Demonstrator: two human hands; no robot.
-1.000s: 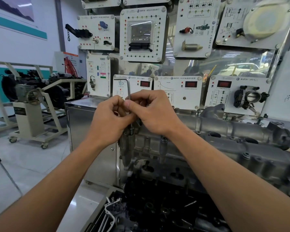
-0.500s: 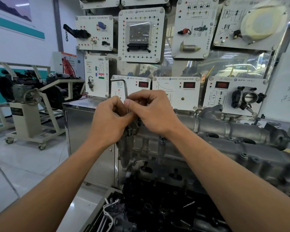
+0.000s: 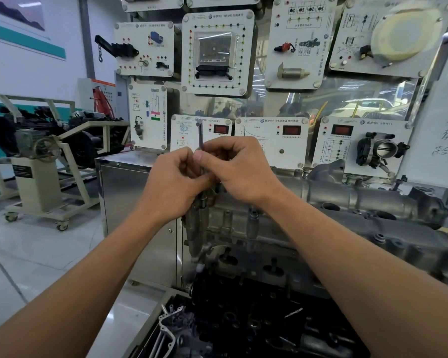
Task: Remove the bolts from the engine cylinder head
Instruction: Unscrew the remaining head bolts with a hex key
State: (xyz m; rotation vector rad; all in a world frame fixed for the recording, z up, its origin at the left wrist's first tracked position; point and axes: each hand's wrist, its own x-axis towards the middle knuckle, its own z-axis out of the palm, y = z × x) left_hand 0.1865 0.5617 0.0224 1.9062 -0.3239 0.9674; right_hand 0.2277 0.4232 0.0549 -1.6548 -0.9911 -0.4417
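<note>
We are working on one bolt at the end of the engine cylinder head. We think the job has only just begun. More bolts sit in the metal to the right of our fingers, and they look like they are all the way in. We cannot see any bolts lying loose, so most of the work seems to be left.

Our left hand and our right hand are close together and touching. The fingers of both hands are curled and pinch a thin metal key. The key stands straight up. Its bent top pokes out above our fingers, and its long part goes down between them.

The bolt we are working on is right under our fingers, just below the left hand. The bottom of the key seems to sit in its head, but our hands hide part of it, so we cannot be sure. We also cannot tell how loose it is. The rest of the cylinder head stretches away to the right of our fingers and lower down.
</note>
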